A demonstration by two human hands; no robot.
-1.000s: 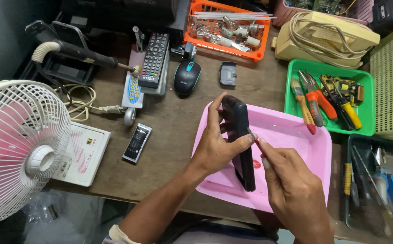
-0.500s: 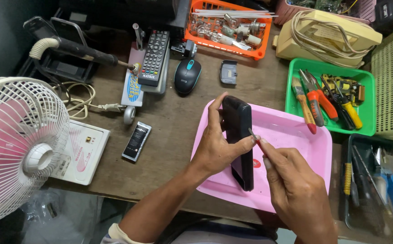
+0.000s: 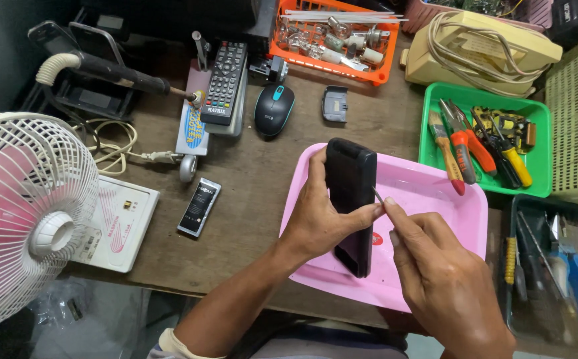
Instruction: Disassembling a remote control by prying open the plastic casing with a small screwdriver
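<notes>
Over pink tray (image 3: 462, 199), left hand (image 3: 319, 219) grips black phone (image 3: 350, 193).

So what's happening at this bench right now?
A person works over a pink tray on a cluttered wooden bench. The left hand holds a black phone upright on edge, while the right hand presses a thin metal tool against the phone's side. A green tray of screwdrivers, a remote and a mouse lie nearby.

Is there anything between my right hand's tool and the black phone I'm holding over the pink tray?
Nothing visible. The left hand grips the phone; the right hand has a thin tool at its right edge, above the tray.
</notes>
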